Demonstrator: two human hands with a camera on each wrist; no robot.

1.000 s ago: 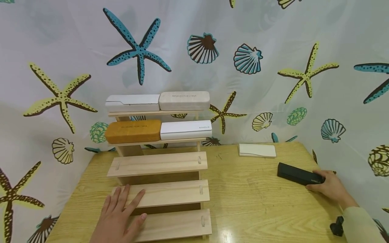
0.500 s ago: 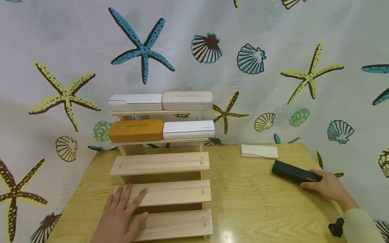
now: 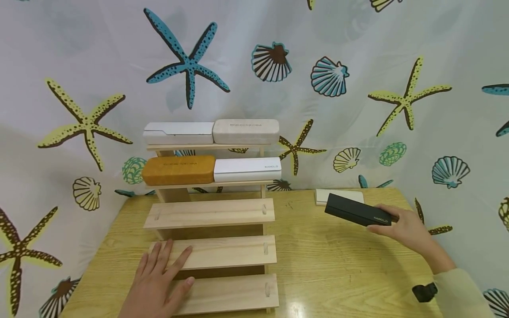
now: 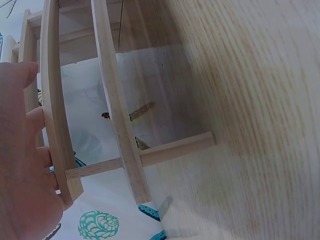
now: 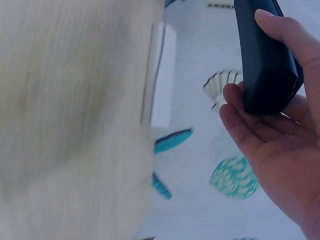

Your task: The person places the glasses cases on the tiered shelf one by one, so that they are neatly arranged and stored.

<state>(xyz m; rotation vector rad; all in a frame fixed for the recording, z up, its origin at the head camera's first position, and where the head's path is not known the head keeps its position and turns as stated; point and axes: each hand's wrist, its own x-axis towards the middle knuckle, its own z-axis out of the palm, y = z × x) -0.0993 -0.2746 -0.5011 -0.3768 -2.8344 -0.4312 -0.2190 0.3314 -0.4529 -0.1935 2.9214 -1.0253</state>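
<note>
My right hand [image 3: 405, 229] grips one end of a black glasses case [image 3: 358, 210], thumb on one side and fingers under it. The case is held up off the table, its far end overlapping a white glasses case [image 3: 339, 195] at the back in the head view. From the right wrist, the black case [image 5: 265, 60] shows between thumb and fingers. My left hand [image 3: 153, 282] rests with spread fingers on the lower slats of a stepped wooden rack [image 3: 222, 251]. Seen from the left wrist, its fingers [image 4: 35, 117] lie along the rack's edge.
On the rack's top tier sit a white case [image 3: 179, 134] and a cream case [image 3: 246, 131]. The tier below bears an orange-brown case [image 3: 179, 170] and another white case [image 3: 247, 170]. A shell-patterned curtain [image 3: 302, 44] hangs behind the wooden table [image 3: 314, 260].
My right hand has lifted the black glasses case off the table and carried it left and toward the back. The left hand stays on the rack.
</note>
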